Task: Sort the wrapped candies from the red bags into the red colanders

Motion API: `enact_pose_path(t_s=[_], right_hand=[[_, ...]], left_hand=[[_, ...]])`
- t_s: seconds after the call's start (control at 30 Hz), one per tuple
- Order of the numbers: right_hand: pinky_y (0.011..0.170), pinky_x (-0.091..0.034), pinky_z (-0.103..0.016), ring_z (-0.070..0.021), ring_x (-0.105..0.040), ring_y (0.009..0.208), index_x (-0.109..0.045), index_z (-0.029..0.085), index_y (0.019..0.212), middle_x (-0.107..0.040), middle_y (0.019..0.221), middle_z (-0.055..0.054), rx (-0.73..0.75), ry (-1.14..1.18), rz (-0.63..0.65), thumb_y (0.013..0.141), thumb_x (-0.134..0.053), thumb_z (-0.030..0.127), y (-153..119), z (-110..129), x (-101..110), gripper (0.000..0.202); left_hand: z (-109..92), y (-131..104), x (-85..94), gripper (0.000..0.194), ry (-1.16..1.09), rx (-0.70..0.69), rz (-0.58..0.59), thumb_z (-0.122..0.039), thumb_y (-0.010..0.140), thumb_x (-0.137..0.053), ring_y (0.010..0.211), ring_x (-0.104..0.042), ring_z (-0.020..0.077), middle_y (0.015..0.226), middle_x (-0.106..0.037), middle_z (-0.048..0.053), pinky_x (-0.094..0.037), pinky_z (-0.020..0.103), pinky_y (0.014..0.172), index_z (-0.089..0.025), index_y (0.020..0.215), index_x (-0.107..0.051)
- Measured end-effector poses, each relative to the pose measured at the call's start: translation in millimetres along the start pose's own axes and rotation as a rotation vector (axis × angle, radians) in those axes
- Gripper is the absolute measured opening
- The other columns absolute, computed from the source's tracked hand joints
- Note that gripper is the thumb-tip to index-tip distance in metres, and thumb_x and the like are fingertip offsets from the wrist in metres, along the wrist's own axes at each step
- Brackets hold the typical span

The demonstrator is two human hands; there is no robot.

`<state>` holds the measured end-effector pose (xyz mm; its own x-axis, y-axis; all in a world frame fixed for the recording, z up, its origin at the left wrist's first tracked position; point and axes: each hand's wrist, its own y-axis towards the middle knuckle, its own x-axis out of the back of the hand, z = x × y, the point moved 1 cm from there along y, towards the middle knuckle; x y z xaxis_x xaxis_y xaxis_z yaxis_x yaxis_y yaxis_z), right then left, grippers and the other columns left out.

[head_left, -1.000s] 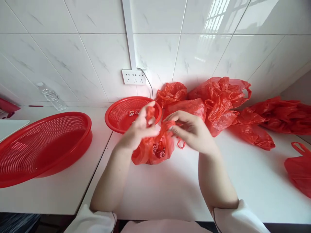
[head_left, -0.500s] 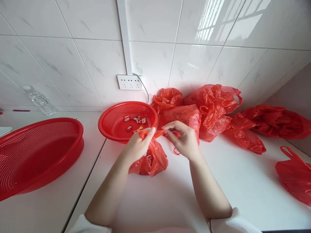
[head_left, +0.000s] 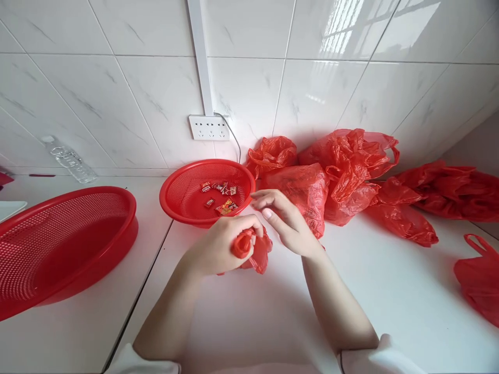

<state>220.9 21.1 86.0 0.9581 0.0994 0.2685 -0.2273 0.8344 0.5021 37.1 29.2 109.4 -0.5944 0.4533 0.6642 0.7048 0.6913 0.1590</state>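
Note:
My left hand (head_left: 224, 245) is wrapped round the gathered neck of a red plastic bag (head_left: 261, 253), whose body shows just to the right of the fingers and rests at the table. Nothing shows between the fingers of my right hand (head_left: 286, 223), which are apart and slightly curved just above and right of that bag. Behind both hands stands a round red basket (head_left: 175, 195) with several small wrapped packets (head_left: 227, 206) inside. What the held bag contains is hidden by my left hand.
More red bags (head_left: 296, 189) are piled along the tiled wall to the right, and another bag (head_left: 479, 275) lies at the right edge. A larger red basket (head_left: 78, 265) is at the left. Behind it leans a clear bottle (head_left: 72, 162). A socket strip (head_left: 209, 128) is on the wall.
My right hand has let go of the bag's twisted top and opened. My left hand has turned over and closed round the neck, a little lower. The view has shifted slightly.

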Motion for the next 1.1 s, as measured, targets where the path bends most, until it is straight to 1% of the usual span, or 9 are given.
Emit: enact_pose_path(t_s=[0.13,0.3,0.43,0.53,0.67,0.77,0.87,1.0,1.1], right_hand=[[0.108,-0.040,-0.037,-0.0176,-0.050,0.126,-0.049,0.023,0.128,-0.053,0.136,-0.007,-0.086,0.225,0.141,0.100,-0.037,0.035,8,-17,-11,0.032],[0.104,-0.043,-0.038,-0.0175,-0.057,0.114,-0.050,0.023,0.125,-0.061,0.122,-0.006,-0.115,0.354,0.180,0.095,-0.050,0.033,9,-28,-11,0.032],[0.087,-0.050,-0.032,-0.0156,-0.061,0.092,-0.060,0.021,0.104,-0.065,0.098,-0.004,-0.086,0.337,0.041,0.090,-0.061,0.035,8,-29,-7,0.020],[0.079,-0.050,-0.029,-0.0145,-0.061,0.082,-0.065,0.019,0.089,-0.065,0.086,-0.003,-0.088,0.237,-0.049,0.090,-0.061,0.037,4,-24,2,0.018],[0.076,-0.048,-0.029,-0.0161,-0.060,0.080,-0.068,0.019,0.091,-0.065,0.083,-0.003,-0.169,0.019,-0.084,0.092,-0.055,0.042,-11,-19,25,0.026],[0.074,-0.046,-0.030,-0.0175,-0.060,0.078,-0.069,0.019,0.089,-0.065,0.081,-0.003,-0.270,-0.159,-0.110,0.091,-0.055,0.046,-31,-29,49,0.031],[0.076,-0.046,-0.030,-0.0194,-0.062,0.078,-0.068,0.018,0.082,-0.067,0.078,-0.003,-0.382,-0.223,-0.224,0.087,-0.057,0.049,-54,-50,71,0.033],[0.080,-0.048,-0.034,-0.0228,-0.066,0.083,-0.069,0.018,0.084,-0.071,0.082,-0.005,-0.477,-0.387,-0.344,0.088,-0.053,0.045,-75,-75,89,0.031],[0.090,-0.047,-0.040,-0.0265,-0.064,0.100,-0.068,0.018,0.100,-0.071,0.106,-0.009,-0.370,-0.615,-0.357,0.090,-0.048,0.033,-74,-72,84,0.027]], left_hand=[[4,-1,-3.6,0.020,0.463,-0.259,-0.241,-0.003,0.079,-0.046,0.085,-0.059,0.0173,0.090,-0.060,0.003,-0.049,0.029,0.072,-0.021,0.082,-0.055],[22,10,-6.5,0.026,0.488,-0.400,-0.505,-0.002,0.083,-0.045,0.099,-0.059,0.0168,0.111,-0.057,0.007,-0.050,0.028,0.080,-0.021,0.097,-0.056],[25,14,-7.3,0.018,0.563,-0.402,-0.650,-0.009,0.086,-0.051,0.090,-0.061,0.0154,0.099,-0.062,0.006,-0.050,0.025,0.075,-0.020,0.097,-0.061],[24,11,-6.2,0.015,0.690,-0.412,-0.599,-0.016,0.087,-0.055,0.086,-0.063,0.0158,0.091,-0.069,0.003,-0.050,0.025,0.072,-0.022,0.092,-0.068],[31,0,0.2,0.030,0.702,-0.396,-0.419,-0.018,0.092,-0.050,0.096,-0.065,0.0155,0.120,-0.068,0.002,-0.053,0.027,0.079,-0.022,0.116,-0.066],[43,-14,7.5,0.033,0.686,-0.276,-0.433,-0.021,0.094,-0.047,0.096,-0.067,0.0158,0.127,-0.065,0.003,-0.053,0.028,0.079,-0.022,0.122,-0.064],[58,-29,9.1,0.033,0.641,-0.090,-0.442,-0.029,0.095,-0.046,0.096,-0.067,0.0171,0.119,-0.069,0.003,-0.052,0.027,0.078,-0.024,0.121,-0.065],[77,-39,-8.4,0.035,0.479,0.152,-0.334,-0.038,0.095,-0.042,0.088,-0.069,0.0199,0.094,-0.075,0.003,-0.051,0.027,0.074,-0.023,0.099,-0.074],[89,-38,-27.8,0.039,0.244,0.192,-0.271,-0.041,0.094,-0.042,0.086,-0.068,0.0214,0.087,-0.074,0.004,-0.052,0.030,0.077,-0.022,0.089,-0.075]])
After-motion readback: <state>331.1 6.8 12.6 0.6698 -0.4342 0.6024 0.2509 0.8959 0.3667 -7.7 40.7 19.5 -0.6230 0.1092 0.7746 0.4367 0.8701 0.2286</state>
